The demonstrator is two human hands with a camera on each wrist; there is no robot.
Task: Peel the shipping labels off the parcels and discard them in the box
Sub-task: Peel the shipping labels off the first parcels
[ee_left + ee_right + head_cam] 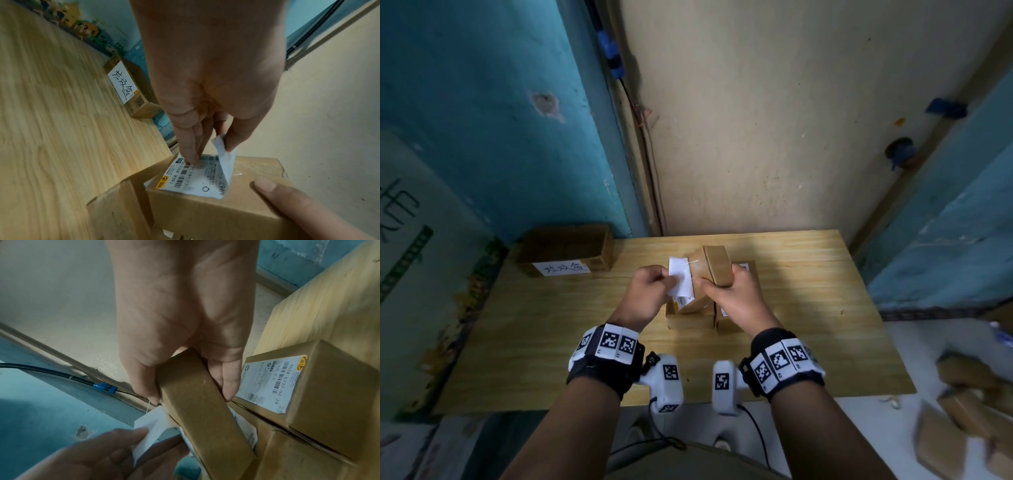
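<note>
My right hand (726,291) grips a small brown cardboard parcel (714,270) tilted up above the table, thumb on one face and fingers on the other (205,402). My left hand (657,284) pinches a corner of its white shipping label (681,281), which is partly lifted off the parcel face (207,177). The peeled edge curls back between thumb and fingers (222,146). An open cardboard box (566,251) with a handwritten white note stands at the table's back left (131,91).
Two more labelled parcels (722,318) lie under my hands on the wooden table (551,325); one label shows in the right wrist view (271,382). Several brown parcels (969,411) are heaped on the floor at right. Walls close behind.
</note>
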